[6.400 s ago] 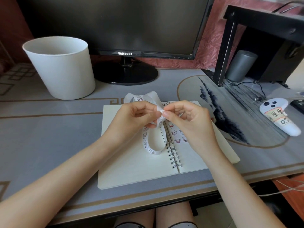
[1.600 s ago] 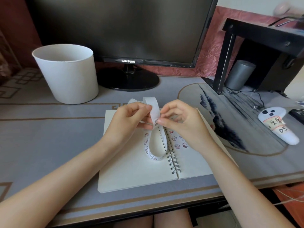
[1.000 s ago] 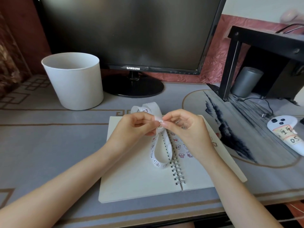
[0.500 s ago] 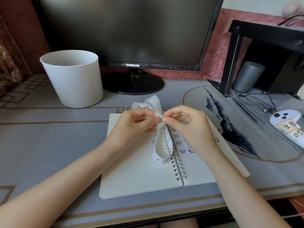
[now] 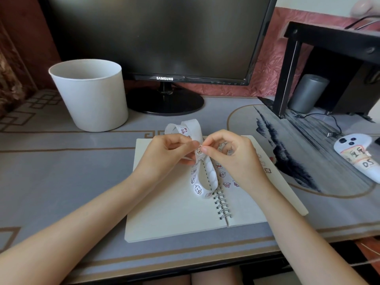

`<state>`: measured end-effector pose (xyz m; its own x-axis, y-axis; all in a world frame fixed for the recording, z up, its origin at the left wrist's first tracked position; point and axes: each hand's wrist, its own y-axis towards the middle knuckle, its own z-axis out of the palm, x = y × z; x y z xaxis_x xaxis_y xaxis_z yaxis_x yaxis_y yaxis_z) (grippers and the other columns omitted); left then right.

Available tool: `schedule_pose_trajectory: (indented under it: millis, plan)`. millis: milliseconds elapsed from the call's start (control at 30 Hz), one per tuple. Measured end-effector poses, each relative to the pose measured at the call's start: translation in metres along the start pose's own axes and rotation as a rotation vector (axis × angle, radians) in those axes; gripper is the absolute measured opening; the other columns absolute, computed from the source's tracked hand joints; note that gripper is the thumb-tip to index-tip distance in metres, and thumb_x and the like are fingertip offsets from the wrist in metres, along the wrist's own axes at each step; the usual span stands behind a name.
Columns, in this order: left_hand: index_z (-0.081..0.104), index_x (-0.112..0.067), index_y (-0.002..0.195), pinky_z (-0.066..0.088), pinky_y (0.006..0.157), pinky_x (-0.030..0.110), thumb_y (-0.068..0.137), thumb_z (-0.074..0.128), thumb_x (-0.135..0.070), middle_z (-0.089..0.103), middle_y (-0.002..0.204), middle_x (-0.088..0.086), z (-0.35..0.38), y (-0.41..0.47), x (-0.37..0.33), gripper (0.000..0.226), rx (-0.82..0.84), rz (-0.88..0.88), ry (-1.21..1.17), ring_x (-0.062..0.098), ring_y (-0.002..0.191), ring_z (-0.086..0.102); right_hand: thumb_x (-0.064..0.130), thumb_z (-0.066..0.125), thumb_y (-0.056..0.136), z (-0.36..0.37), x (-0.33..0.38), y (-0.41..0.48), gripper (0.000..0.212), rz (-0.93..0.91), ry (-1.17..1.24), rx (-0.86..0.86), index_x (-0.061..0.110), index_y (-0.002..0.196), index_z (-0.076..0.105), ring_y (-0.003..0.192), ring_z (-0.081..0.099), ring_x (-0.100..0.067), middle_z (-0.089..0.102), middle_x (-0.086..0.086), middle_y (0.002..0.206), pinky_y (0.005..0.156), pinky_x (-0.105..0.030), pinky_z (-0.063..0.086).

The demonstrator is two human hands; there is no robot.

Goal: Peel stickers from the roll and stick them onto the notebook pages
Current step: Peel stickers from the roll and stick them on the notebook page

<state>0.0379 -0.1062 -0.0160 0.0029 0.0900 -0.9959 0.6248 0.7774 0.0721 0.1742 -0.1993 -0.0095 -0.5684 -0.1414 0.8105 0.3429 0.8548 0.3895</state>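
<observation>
An open spiral notebook (image 5: 174,214) lies on the desk in front of me. Its left page is blank; several small cartoon stickers (image 5: 226,184) sit on the right page. A white sticker strip (image 5: 195,182) loops above the spine, with another loop behind my hands. My left hand (image 5: 166,153) pinches the strip between thumb and fingers. My right hand (image 5: 232,155) pinches at one sticker on the strip, fingertips touching those of the left hand. Whether the sticker has lifted off the backing is hidden by the fingers.
A white bucket (image 5: 90,95) stands at the back left. A black Samsung monitor (image 5: 160,38) and its round base sit behind the notebook. At right are a black stand (image 5: 287,75), a grey cylinder (image 5: 308,93), a cable and a white controller (image 5: 357,157).
Both hands have stayed pinched together on the strip over the notebook. The strip's loops have shifted slightly. The camera view has moved a little.
</observation>
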Motion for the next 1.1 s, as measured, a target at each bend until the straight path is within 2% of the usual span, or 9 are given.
schedule_pose_trajectory:
  millis: [133,200,367,467,567,667,767,967,1100]
  plan:
    - [0.071,0.001,0.083,0.056,0.065,0.021,0.086,0.066,-0.014,0.069,0.076,0.014,0.001,0.000,-0.001,0.016,0.000,-0.029,-0.024,0.014,0.067,0.066,0.012,0.070,0.083,0.000,-0.006,0.000,0.005,-0.065,-0.074,0.008,0.015,0.080,0.067,0.081,0.059,-0.013,0.064,0.006,0.089,0.065,-0.027,0.043]
    - [0.071,0.001,0.083,0.055,0.064,0.020,0.086,0.065,-0.014,0.068,0.071,0.009,0.001,-0.001,-0.001,0.016,0.007,-0.043,-0.046,0.013,0.065,0.065,0.013,0.069,0.084,0.000,-0.008,-0.001,0.004,-0.099,-0.101,0.012,0.016,0.081,0.067,0.086,0.059,-0.013,0.062,0.008,0.092,0.068,-0.021,0.041]
    - [0.069,0.005,0.084,0.057,0.068,0.022,0.087,0.064,-0.014,0.065,0.069,0.007,0.001,-0.001,0.000,0.020,-0.011,-0.045,-0.061,0.011,0.066,0.063,0.012,0.068,0.084,-0.004,-0.003,-0.007,0.004,-0.110,-0.060,0.017,0.015,0.082,0.066,0.089,0.055,-0.009,0.060,0.009,0.091,0.073,-0.015,0.036]
    - [0.068,0.005,0.083,0.057,0.067,0.021,0.088,0.063,-0.013,0.065,0.070,0.010,0.002,-0.002,0.000,0.020,-0.022,-0.041,-0.046,0.011,0.065,0.063,0.011,0.067,0.086,-0.011,0.005,-0.013,0.007,-0.013,0.056,0.022,0.017,0.082,0.065,0.080,0.056,-0.007,0.063,0.011,0.084,0.072,-0.019,0.042]
    - [0.068,0.003,0.081,0.055,0.064,0.018,0.088,0.063,-0.014,0.066,0.071,0.011,0.002,-0.003,0.000,0.019,-0.016,-0.039,-0.011,0.009,0.063,0.063,0.013,0.068,0.084,-0.027,0.003,-0.019,0.006,0.150,0.101,-0.002,0.017,0.081,0.065,0.065,0.054,-0.002,0.062,0.015,0.070,0.057,-0.012,0.040]
    - [0.068,0.001,0.080,0.053,0.062,0.015,0.089,0.063,-0.014,0.066,0.070,0.010,0.002,-0.003,0.000,0.018,-0.013,-0.036,0.005,0.009,0.061,0.063,0.012,0.068,0.084,-0.053,-0.011,-0.029,0.004,0.345,0.091,-0.041,0.014,0.081,0.066,0.049,0.049,-0.002,0.059,0.010,0.060,0.047,-0.011,0.035]
    - [0.068,0.001,0.079,0.052,0.061,0.015,0.089,0.063,-0.014,0.065,0.070,0.010,0.002,-0.003,0.000,0.018,-0.008,-0.038,0.000,0.008,0.061,0.063,0.014,0.068,0.084,-0.079,-0.023,-0.042,0.004,0.495,0.094,-0.092,0.010,0.082,0.068,0.046,0.040,-0.009,0.055,-0.003,0.060,0.043,-0.013,0.031]
    - [0.068,-0.001,0.077,0.054,0.063,0.016,0.088,0.063,-0.015,0.065,0.067,0.007,0.003,-0.002,0.002,0.019,0.009,-0.043,0.012,0.007,0.061,0.063,0.011,0.068,0.084,-0.106,-0.035,-0.054,0.008,0.567,0.046,-0.141,0.003,0.082,0.069,0.040,0.034,-0.008,0.051,-0.007,0.055,0.039,-0.011,0.028]
    - [0.068,-0.001,0.077,0.055,0.064,0.018,0.088,0.063,-0.015,0.065,0.067,0.007,0.003,-0.001,0.003,0.019,0.003,-0.045,0.013,0.008,0.061,0.063,0.010,0.069,0.083,-0.108,-0.037,-0.055,0.007,0.573,0.029,-0.132,0.003,0.082,0.069,0.039,0.035,-0.008,0.055,0.002,0.050,0.039,-0.011,0.029]
